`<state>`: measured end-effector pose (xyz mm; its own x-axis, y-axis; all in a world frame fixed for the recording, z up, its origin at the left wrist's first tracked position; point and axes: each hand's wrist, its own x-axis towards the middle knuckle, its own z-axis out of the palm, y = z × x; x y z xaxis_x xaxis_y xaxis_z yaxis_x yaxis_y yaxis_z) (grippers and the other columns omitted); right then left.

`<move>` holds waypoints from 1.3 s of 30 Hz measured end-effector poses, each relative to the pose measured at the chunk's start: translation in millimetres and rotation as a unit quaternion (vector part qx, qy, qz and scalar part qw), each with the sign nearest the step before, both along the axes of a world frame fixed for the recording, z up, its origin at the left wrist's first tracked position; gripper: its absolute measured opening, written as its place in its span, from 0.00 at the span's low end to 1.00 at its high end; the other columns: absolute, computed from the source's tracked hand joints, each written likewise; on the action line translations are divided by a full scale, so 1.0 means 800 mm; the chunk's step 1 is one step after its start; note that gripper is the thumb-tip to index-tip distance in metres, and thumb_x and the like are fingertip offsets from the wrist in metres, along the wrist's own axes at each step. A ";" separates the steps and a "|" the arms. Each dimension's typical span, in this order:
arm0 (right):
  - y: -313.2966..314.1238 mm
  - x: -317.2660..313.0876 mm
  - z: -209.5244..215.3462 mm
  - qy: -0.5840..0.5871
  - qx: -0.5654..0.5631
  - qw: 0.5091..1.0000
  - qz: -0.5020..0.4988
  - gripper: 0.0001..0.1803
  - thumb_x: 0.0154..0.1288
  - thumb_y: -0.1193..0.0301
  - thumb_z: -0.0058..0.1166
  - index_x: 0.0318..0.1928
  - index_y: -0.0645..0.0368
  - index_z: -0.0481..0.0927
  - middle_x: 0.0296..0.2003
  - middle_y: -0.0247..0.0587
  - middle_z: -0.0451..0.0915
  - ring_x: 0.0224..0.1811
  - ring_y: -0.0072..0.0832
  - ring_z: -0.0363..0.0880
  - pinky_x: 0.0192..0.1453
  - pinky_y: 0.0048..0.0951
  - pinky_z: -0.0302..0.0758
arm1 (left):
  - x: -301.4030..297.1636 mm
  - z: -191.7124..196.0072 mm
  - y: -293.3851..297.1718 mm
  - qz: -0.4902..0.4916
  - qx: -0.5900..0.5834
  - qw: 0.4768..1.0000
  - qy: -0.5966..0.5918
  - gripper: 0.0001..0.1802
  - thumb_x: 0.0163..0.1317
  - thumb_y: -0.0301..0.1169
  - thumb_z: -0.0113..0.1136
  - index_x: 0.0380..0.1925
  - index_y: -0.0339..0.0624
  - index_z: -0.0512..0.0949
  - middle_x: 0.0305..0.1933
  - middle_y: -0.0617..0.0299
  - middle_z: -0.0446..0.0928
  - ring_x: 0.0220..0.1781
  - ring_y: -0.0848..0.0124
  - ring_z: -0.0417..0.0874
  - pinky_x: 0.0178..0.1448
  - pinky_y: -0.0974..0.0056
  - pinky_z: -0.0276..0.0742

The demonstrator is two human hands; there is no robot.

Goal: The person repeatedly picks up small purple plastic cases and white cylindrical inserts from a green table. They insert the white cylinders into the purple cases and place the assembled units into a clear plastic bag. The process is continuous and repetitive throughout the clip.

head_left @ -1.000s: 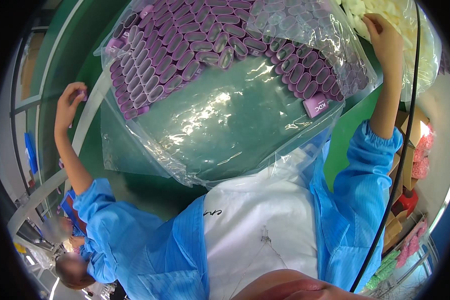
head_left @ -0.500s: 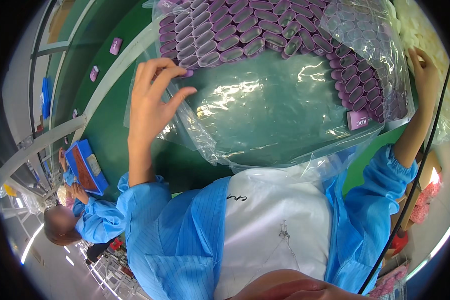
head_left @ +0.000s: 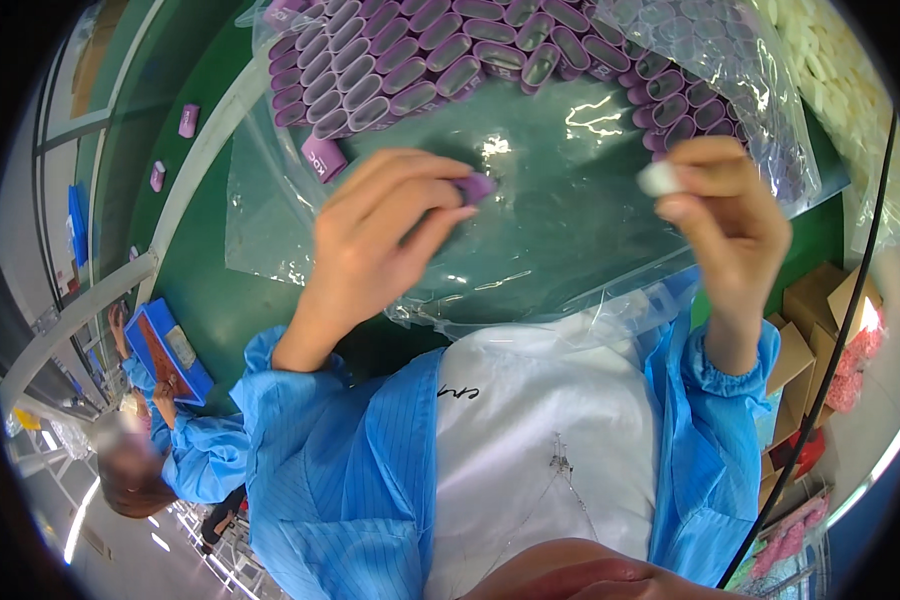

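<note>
Grn tbl (head_left: pixel 200 255) w/ clr plastic (head_left: pixel 560 175), purple sleeves (head_left: pixel 458 76); brn ctns (head_left: pixel 808 305) nearby.

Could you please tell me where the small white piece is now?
In the head view, the small white piece is right of centre, pinched in the right hand, over the clear plastic.

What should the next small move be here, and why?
Probably ease the white piece toward the purple piece: the right hand holds the first, the left hand the second, and a gap separates them above the clear plastic.
</note>
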<state>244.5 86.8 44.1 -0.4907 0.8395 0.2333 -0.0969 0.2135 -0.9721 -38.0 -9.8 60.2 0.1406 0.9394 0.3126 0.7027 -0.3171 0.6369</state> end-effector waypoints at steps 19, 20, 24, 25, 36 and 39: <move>-0.040 -0.076 -0.028 -0.168 0.393 0.904 -0.032 0.17 0.41 0.84 0.64 0.37 0.75 0.82 0.38 0.51 0.80 0.31 0.36 0.78 0.29 0.29 0.77 | 0.045 -0.065 0.020 -0.043 -0.014 0.987 -0.153 0.22 0.50 0.16 0.75 0.46 0.34 0.80 0.44 0.53 0.87 0.43 0.62 0.88 0.46 0.64 0.85; -0.040 -0.076 -0.029 -0.173 0.408 0.896 -0.034 0.17 0.41 0.84 0.64 0.37 0.75 0.82 0.38 0.50 0.80 0.31 0.36 0.78 0.29 0.29 0.77 | 0.047 -0.068 0.019 -0.040 -0.010 0.985 -0.165 0.22 0.51 0.16 0.75 0.47 0.34 0.79 0.44 0.53 0.87 0.43 0.62 0.88 0.46 0.64 0.85; -0.042 -0.071 -0.022 -0.217 0.430 0.876 -0.001 0.15 0.43 0.83 0.63 0.36 0.75 0.81 0.38 0.48 0.79 0.33 0.35 0.78 0.28 0.29 0.77 | 0.047 -0.074 0.015 -0.036 -0.016 0.984 -0.173 0.23 0.51 0.14 0.73 0.47 0.34 0.75 0.43 0.51 0.86 0.42 0.61 0.88 0.45 0.64 0.86; -0.044 -0.070 -0.016 -0.233 0.428 0.873 0.005 0.15 0.44 0.82 0.63 0.36 0.74 0.81 0.38 0.48 0.79 0.34 0.34 0.78 0.28 0.29 0.77 | 0.047 -0.074 0.015 -0.041 -0.008 0.985 -0.166 0.22 0.51 0.14 0.73 0.46 0.34 0.75 0.43 0.51 0.86 0.42 0.61 0.88 0.45 0.64 0.86; -0.039 -0.076 -0.018 -0.222 0.390 0.893 0.018 0.16 0.47 0.81 0.62 0.39 0.75 0.80 0.38 0.47 0.78 0.31 0.33 0.80 0.27 0.28 0.79 | 0.049 -0.075 0.015 -0.045 0.008 0.986 -0.160 0.23 0.48 0.12 0.73 0.44 0.35 0.76 0.40 0.52 0.84 0.41 0.60 0.88 0.44 0.63 0.85; -0.035 -0.068 -0.021 -0.211 0.399 0.891 0.045 0.16 0.47 0.81 0.63 0.39 0.75 0.80 0.39 0.48 0.79 0.32 0.34 0.81 0.27 0.28 0.80 | 0.048 -0.075 0.015 -0.048 0.017 0.987 -0.155 0.23 0.49 0.13 0.74 0.45 0.35 0.76 0.41 0.51 0.85 0.41 0.60 0.88 0.44 0.63 0.85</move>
<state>190.0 58.5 27.3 -0.7332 0.4411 0.5175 0.1890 0.8633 -0.4680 0.7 1.8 0.4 0.1219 0.9149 0.3849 0.4412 -0.3973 0.8047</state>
